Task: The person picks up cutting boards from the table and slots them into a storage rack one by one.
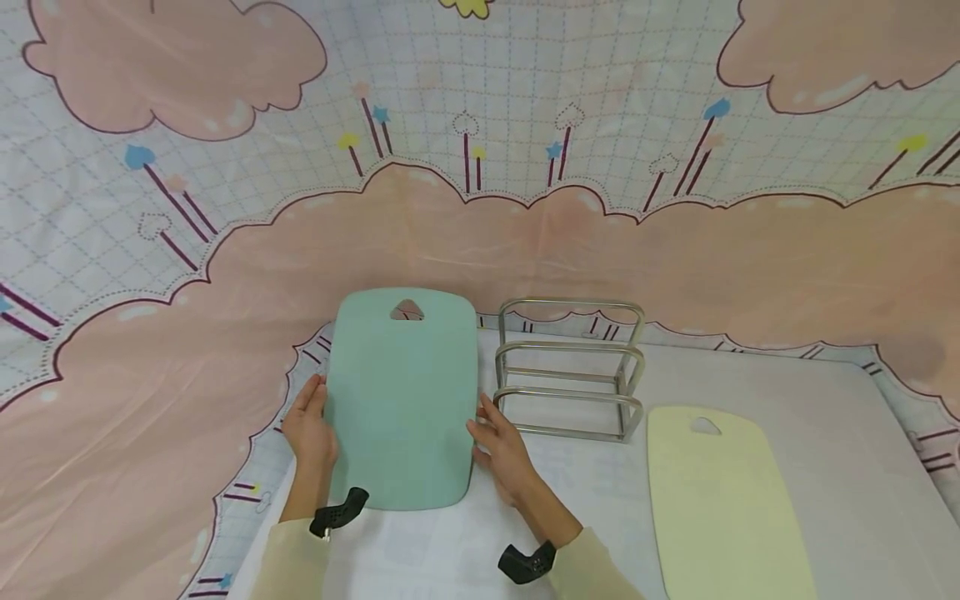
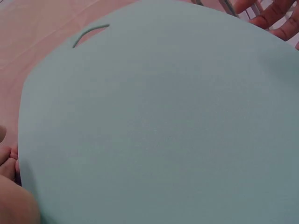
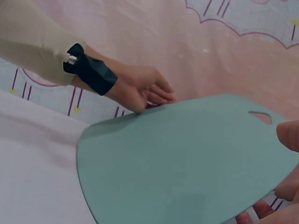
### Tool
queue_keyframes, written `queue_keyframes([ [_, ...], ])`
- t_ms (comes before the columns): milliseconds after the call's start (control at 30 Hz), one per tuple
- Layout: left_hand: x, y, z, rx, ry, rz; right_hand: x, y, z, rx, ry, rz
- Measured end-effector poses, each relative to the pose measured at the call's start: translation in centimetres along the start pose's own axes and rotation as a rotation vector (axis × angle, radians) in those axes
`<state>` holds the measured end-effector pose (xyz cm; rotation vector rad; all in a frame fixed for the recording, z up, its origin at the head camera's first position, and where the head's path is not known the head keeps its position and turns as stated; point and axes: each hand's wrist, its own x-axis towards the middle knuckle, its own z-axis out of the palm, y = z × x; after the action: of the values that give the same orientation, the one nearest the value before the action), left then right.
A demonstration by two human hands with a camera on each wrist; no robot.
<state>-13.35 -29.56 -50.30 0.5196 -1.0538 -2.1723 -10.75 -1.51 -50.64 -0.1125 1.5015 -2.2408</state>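
A mint-green cutting board [image 1: 403, 400], with a rounded triangular hole near its far end, is held up between my two hands over the white table. Along its left edge my left hand [image 1: 311, 433] holds it, the fingers partly behind the edge. At the opposite edge, my right hand [image 1: 506, 454] grips it with spread fingers. In the right wrist view, the right thumb [image 3: 288, 135] lies over the board's side while other fingers show under it. Just right of the green board stands a metal rack [image 1: 570, 345] with several looped bars.
A pale yellow cutting board [image 1: 723, 500] lies flat on the white table [image 1: 832, 433] at the right. Behind the table hangs a pink and white patterned cloth [image 1: 675, 258], which also shows along the table's left side.
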Motion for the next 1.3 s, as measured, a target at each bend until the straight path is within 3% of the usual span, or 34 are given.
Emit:
queue_keyframes([
  [133,0.1,0.2,0.3,-0.098,-0.018,0.021,-0.1,-0.4,0.2,-0.024,-0.023,-0.002],
  [300,0.0,0.5,0.8,-0.144,-0.069,0.060,0.0,-0.7,0.6,-0.053,-0.036,-0.007],
  [633,-0.3,1.5,1.2,-0.128,-0.188,0.089,0.1,-1.1,1.1,-0.011,-0.048,-0.055],
  [800,-0.7,2.3,1.7,-0.097,-0.278,0.120,-0.1,-1.6,1.4,-0.066,-0.026,-0.092],
  [900,-1.0,2.8,2.1,-0.048,-0.296,0.111,-0.2,-1.9,1.6,-0.127,0.003,-0.117],
  [1133,-2.1,4.2,2.9,0.215,-0.350,0.071,-0.2,-2.6,1.7,-0.200,-0.024,-0.180],
  [1300,-2.8,5.1,2.9,0.423,-0.451,0.136,-0.2,-3.4,1.6,-0.270,-0.041,-0.235],
])
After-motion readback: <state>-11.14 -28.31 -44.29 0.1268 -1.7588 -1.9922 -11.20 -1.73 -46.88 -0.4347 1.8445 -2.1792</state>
